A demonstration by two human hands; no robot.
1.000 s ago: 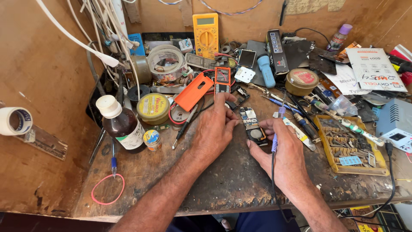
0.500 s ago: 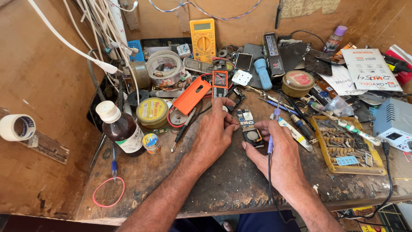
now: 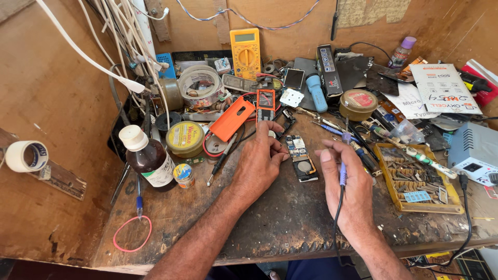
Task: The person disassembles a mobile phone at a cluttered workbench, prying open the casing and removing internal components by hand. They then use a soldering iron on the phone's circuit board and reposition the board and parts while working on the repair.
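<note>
Yellow multimeter (image 3: 245, 52), orange phone cover (image 3: 232, 119), brown bottle (image 3: 149, 160), white-capped.

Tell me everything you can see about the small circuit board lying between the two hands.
The circuit board is a narrow bare phone board, lying flat on the worn wooden bench, its long side running away from the person. Its upper part looks blue-green with small components; the lower part is dark and carries a round silver coin cell. The left hand rests at its left edge, seemingly touching it; the right hand, gripping a blue-handled soldering iron, is just right of it.
</note>
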